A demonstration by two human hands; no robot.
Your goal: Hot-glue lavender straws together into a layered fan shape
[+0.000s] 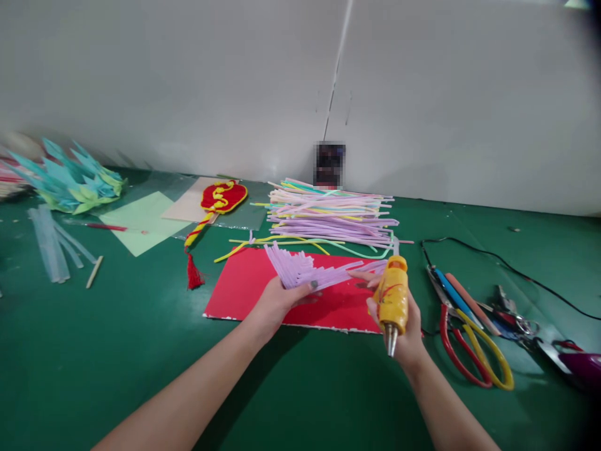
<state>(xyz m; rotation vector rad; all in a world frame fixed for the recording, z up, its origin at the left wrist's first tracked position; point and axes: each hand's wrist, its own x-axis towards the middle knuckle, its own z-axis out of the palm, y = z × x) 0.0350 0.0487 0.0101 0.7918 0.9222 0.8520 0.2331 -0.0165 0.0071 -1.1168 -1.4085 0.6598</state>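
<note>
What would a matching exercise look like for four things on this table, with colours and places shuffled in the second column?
Column one
1. Glue gun
2. Board
3. V-shaped stem piece
4. Tasselled ornament

Column two
A. Lilac, held in the left hand
B. Red and yellow, lying left of both hands
C. Yellow, held in the right hand
D. Plain red with a whitish near edge, flat on the green table

Right pairs: 1-C, 2-D, 3-A, 4-B
</note>
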